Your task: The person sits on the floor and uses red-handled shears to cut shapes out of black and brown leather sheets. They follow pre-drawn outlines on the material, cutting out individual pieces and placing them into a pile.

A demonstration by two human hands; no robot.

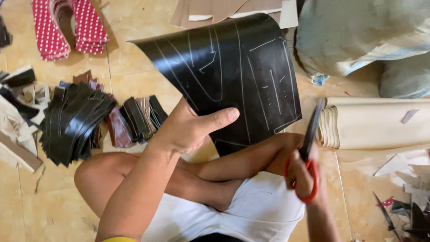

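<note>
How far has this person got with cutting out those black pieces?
Already done: a heap of cut black strips lies on the floor. In hand: the left hand holds a black sheet marked with white outlines, and the right hand grips red-handled scissors at its edge. Left: the outlines on the sheet look uncut.

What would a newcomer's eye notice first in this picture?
First, the large black leather-like sheet with chalk pattern lines, held up at the centre by the left hand. Next, the red-handled scissors in the right hand, beside it. At left, a pile of cut black pieces lies on the floor.
</note>
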